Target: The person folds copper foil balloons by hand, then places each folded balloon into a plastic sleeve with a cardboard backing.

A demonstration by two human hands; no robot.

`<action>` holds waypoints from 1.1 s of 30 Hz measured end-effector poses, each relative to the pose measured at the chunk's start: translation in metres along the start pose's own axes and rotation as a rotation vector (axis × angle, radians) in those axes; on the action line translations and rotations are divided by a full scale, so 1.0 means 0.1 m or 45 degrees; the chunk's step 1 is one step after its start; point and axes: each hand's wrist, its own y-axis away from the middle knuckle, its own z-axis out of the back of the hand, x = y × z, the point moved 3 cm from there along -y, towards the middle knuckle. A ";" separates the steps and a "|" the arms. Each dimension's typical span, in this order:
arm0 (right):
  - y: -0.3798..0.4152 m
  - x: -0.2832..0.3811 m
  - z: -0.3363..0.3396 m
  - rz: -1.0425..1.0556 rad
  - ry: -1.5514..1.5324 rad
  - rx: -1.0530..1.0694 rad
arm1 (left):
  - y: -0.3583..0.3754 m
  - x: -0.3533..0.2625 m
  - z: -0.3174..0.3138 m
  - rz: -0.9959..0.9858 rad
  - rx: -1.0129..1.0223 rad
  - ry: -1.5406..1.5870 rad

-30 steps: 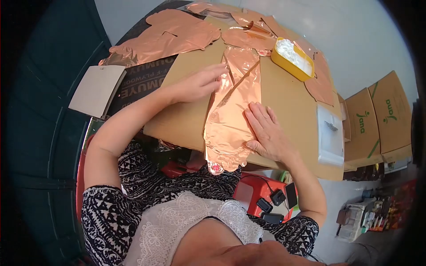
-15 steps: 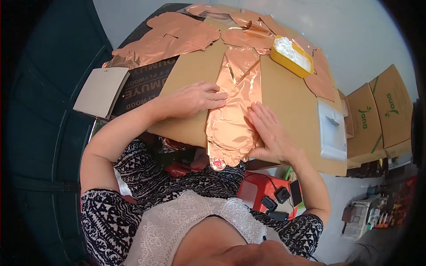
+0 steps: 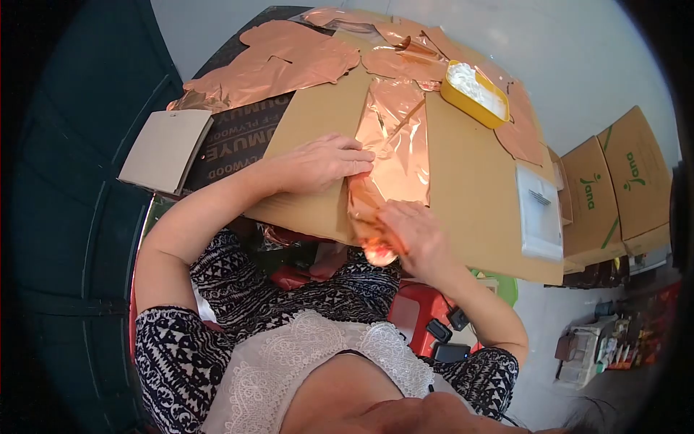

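A flat, copper-coloured foil balloon (image 3: 396, 148) lies lengthwise on the cardboard sheet (image 3: 470, 210), its near end by the table edge. My left hand (image 3: 329, 165) rests on its left side, fingers stretched out with the tips on the foil. Closed round the near part of the balloon, my right hand (image 3: 421, 237) bunches and bends the foil; its fingers are curled and slightly blurred. A shiny rounded tab with a red mark shows beside the right hand.
More flat copper foil balloons (image 3: 278, 58) lie at the far left and back. A yellow tub (image 3: 473, 107) of white stuff stands at the back right. A clear plastic packet (image 3: 538, 210) lies at the right edge; cartons (image 3: 614, 184) stand beyond. A beige folded board (image 3: 163, 150) is at left.
My right hand has gone from lying flat on the balloon's right edge to gripping its near end, which is now bunched and lifted. My left hand has barely moved.
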 end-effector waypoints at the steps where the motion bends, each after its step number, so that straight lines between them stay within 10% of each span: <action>1: -0.01 -0.05 0.03 -0.081 -0.121 -0.038 | -0.02 0.00 0.01 0.008 0.003 0.016; 10: 0.02 -0.49 0.27 -0.842 -0.781 0.099 | -0.11 0.01 -0.05 0.251 -0.131 0.256; 21: -0.06 -0.02 0.43 0.028 -0.277 0.044 | -0.02 -0.14 -0.12 0.161 -0.505 0.166; 33: 0.16 -0.37 0.34 -0.149 0.173 -0.024 | 0.27 -0.34 0.02 0.309 -0.569 0.487</action>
